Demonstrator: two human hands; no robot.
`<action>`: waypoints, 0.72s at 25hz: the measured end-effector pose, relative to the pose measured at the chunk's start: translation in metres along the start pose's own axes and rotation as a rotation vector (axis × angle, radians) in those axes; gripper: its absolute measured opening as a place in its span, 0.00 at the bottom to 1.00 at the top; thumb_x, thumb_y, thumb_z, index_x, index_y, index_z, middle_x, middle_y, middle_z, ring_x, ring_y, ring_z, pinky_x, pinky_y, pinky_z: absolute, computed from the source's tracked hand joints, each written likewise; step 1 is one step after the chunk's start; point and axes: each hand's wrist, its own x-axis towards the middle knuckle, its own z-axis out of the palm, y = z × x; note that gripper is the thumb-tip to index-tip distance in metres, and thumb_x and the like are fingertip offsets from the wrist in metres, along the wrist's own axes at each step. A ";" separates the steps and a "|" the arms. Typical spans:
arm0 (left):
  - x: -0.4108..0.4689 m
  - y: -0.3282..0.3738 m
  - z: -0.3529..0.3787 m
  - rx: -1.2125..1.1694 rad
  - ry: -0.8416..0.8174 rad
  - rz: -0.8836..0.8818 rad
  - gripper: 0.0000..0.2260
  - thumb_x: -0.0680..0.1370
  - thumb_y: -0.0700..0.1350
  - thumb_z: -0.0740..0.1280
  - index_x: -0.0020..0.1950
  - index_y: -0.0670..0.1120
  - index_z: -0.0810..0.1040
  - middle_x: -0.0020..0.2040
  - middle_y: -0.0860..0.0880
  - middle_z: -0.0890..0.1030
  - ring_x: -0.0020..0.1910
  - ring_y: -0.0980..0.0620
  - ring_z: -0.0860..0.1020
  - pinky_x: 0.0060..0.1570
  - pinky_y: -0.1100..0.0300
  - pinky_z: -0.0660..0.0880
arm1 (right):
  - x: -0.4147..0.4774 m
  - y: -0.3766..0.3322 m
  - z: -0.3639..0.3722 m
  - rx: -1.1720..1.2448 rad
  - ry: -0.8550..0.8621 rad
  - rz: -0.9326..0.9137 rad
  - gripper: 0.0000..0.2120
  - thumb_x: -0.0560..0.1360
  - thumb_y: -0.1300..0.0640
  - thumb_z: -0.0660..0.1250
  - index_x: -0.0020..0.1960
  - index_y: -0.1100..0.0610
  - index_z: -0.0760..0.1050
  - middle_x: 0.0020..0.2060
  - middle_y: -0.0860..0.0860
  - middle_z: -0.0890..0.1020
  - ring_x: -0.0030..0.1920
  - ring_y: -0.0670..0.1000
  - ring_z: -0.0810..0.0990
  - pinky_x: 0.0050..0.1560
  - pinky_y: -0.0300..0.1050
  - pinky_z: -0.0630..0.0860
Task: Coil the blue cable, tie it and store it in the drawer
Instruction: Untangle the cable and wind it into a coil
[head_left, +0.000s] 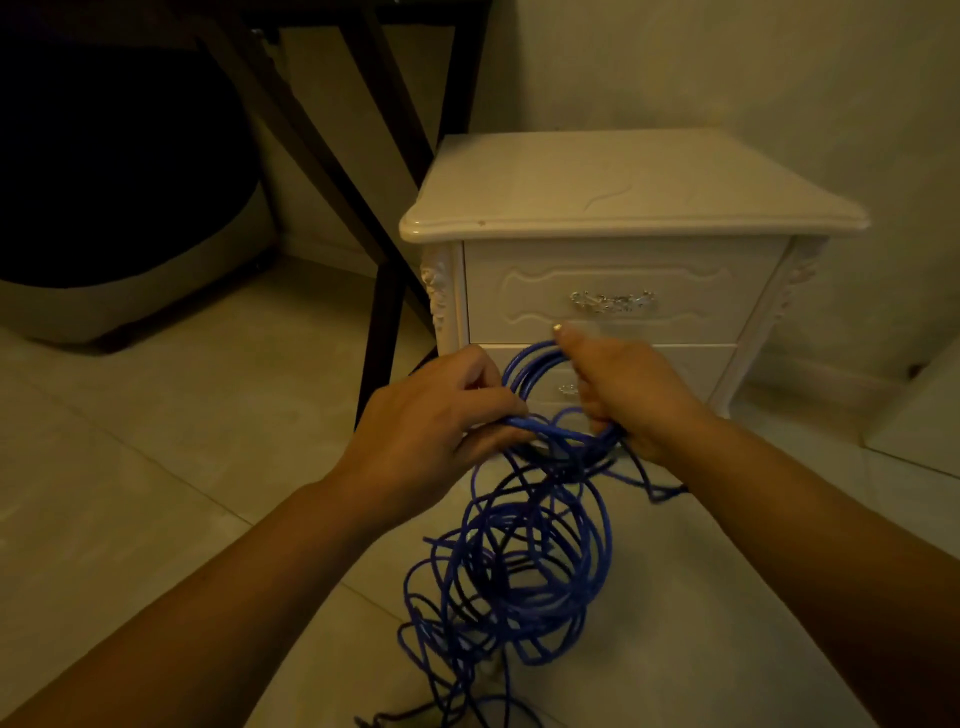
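Coiling blue cable, early stage; not near tying yet.
Bottom centre: loose tangled heap trailing from hands to floor tiles. Mid-frame: gripping a few finished loops in right hand, pinching feed strand in left hand just beside. Beyond, upper right: nightstand, top drawer closed. Next, probably: pull slack up, lay another loop into right-hand bundle, avoid snags.

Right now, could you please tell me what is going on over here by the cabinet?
A person is coiling a blue cable in front of a white bedside cabinet. The right hand holds the gathered loops, and the left hand pinches a strand beside them. Most of the cable hangs in loose, tangled loops down to the tiled floor. It is not yet tied, and the upper drawer is shut.
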 end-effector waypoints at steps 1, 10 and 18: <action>0.002 -0.003 -0.001 -0.004 0.021 -0.008 0.14 0.76 0.58 0.59 0.52 0.55 0.80 0.45 0.56 0.73 0.43 0.64 0.64 0.31 0.65 0.66 | -0.002 0.000 0.002 0.033 -0.144 0.069 0.21 0.78 0.43 0.60 0.32 0.54 0.66 0.23 0.49 0.63 0.22 0.48 0.60 0.25 0.43 0.62; 0.018 -0.009 0.010 0.078 0.106 -0.070 0.12 0.75 0.52 0.67 0.52 0.47 0.81 0.45 0.48 0.72 0.42 0.50 0.73 0.33 0.58 0.68 | -0.021 0.002 0.004 0.327 -0.576 0.368 0.18 0.68 0.46 0.67 0.23 0.54 0.74 0.22 0.47 0.62 0.21 0.42 0.56 0.24 0.34 0.51; 0.020 0.023 0.014 -0.925 -0.462 -1.007 0.11 0.82 0.45 0.60 0.52 0.40 0.79 0.34 0.47 0.76 0.29 0.50 0.74 0.40 0.50 0.82 | -0.020 0.042 0.040 0.361 -0.170 0.313 0.28 0.76 0.35 0.57 0.38 0.60 0.75 0.26 0.55 0.69 0.24 0.50 0.66 0.27 0.43 0.66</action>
